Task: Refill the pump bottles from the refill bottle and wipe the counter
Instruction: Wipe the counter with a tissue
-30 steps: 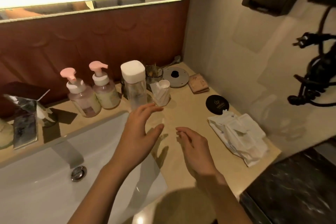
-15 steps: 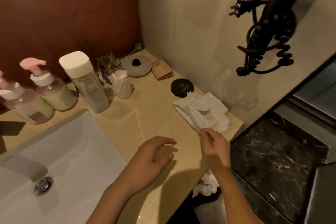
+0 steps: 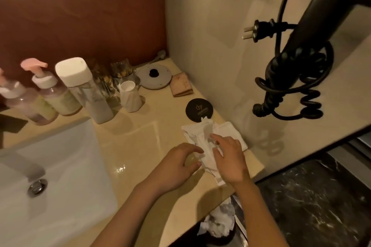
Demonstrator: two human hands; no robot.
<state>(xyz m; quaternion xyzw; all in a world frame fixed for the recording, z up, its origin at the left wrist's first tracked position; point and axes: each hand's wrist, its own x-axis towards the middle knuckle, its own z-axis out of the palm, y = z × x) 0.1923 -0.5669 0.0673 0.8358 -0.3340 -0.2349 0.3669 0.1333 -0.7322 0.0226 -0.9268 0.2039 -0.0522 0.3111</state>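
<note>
My right hand (image 3: 230, 160) rests on the white pack of wipes (image 3: 195, 132) at the lower middle of the frame, fingers spread and loosely bent, gripping nothing. My left hand (image 3: 178, 166) touches the pack's near edge with curled fingers; whether it pinches, I cannot tell. The refill bottle (image 3: 86, 90) stands capped on the bench (image 3: 140, 136) at centre left, just beside the pump bottles (image 3: 57, 96).

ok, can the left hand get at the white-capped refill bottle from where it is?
Probably yes. The left hand is at the wipe pack, and only bare counter lies between it and the refill bottle, whose near side looks unblocked.
</note>
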